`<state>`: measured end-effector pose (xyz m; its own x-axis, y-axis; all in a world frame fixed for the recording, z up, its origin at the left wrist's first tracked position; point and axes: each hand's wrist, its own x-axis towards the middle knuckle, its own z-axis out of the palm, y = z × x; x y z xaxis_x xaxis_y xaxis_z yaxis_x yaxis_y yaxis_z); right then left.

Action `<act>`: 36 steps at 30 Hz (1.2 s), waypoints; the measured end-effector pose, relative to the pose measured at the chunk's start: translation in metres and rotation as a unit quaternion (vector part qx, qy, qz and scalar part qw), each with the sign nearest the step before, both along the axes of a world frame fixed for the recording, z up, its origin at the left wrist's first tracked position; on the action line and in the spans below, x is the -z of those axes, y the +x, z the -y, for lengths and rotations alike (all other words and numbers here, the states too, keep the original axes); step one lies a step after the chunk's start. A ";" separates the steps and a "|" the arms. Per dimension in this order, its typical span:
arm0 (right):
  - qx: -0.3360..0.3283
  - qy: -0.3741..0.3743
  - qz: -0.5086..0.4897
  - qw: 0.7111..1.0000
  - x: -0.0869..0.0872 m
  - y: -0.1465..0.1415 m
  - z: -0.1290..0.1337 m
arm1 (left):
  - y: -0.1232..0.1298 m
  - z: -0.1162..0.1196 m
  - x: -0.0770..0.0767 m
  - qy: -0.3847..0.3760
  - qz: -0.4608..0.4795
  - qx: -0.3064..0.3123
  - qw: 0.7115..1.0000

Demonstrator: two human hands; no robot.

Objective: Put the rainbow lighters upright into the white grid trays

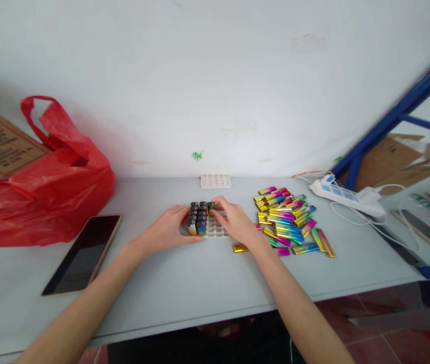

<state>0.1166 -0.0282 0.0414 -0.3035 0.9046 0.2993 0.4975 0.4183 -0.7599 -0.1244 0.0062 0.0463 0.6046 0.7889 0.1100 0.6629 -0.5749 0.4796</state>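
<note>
Head camera: worn, above the worktop's [184, 288] near side — looking forward and down
White wall [169, 91]: faced straight on
Left hand [167, 227], right hand [237, 221]: close — about mid-frame

lighters [289, 232]: metallic, glossy; bag [40, 207]: shiny plastic; carton [0, 144]: matt cardboard
</note>
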 end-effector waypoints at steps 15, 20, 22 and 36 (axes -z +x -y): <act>0.081 -0.011 0.284 0.955 -0.026 0.092 0.040 | -0.001 -0.002 0.001 0.007 0.011 0.013 1.000; 0.064 -0.030 0.308 0.949 -0.017 0.094 0.042 | -0.002 -0.002 0.002 0.006 0.012 0.014 1.000; 0.070 -0.027 0.292 0.954 -0.013 0.094 0.040 | -0.002 -0.002 0.003 0.006 0.010 0.014 1.000; 0.145 -0.083 -0.338 0.926 -0.018 0.062 -0.007 | -0.003 -0.004 0.006 0.026 0.015 0.018 0.999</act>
<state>0.1782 -0.0215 0.0591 0.1654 0.9695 0.1808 -0.0417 0.1901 -0.9809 -0.1274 0.0101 0.0399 0.6280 0.7596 0.1691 0.6269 -0.6225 0.4684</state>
